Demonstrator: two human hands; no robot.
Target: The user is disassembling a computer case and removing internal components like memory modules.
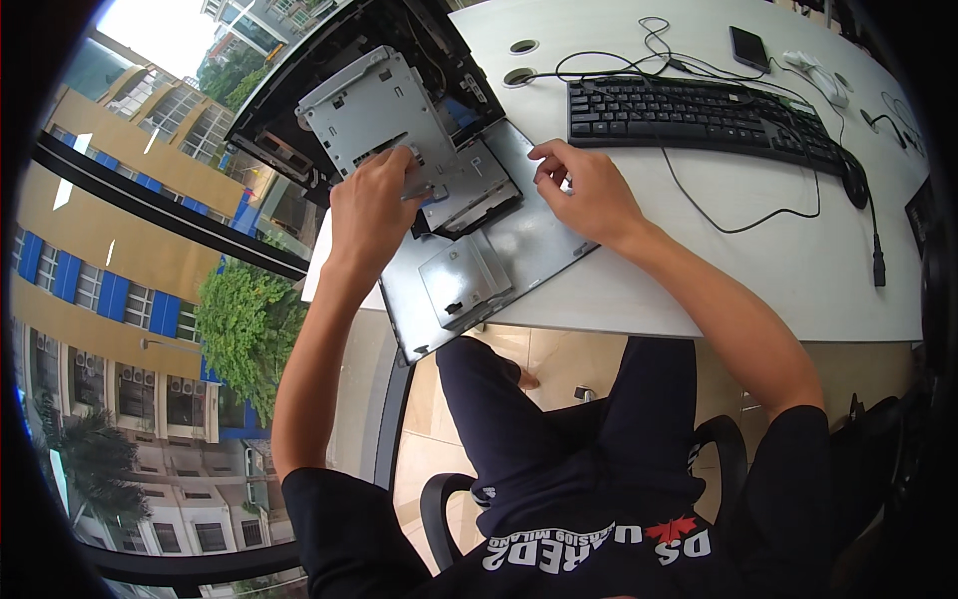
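Observation:
A desktop computer case (pixel 479 75) lies opened at the desk's far left, with a grey metal drive bracket (pixel 364 105) raised out of it. My left hand (pixel 374 205) is closed at the lower edge of this bracket, beside a small bent metal piece (pixel 431 196). What its fingers pinch is hidden behind the knuckles. Just right of the case, my right hand (pixel 591 198) hovers by the edge of the flat metal side panel (pixel 554 235). Its fingers are loosely curled and apart, with nothing visible in them. A raised metal box section (pixel 464 285) sits on the panel's near part.
A black keyboard (pixel 699 120) with tangled cables lies to the right on the white desk (pixel 639 290), beside a black mouse (pixel 854 180). Farther back is a phone (pixel 748 48). The panel's near corner overhangs the desk edge. A window (pixel 130 230) borders the left side.

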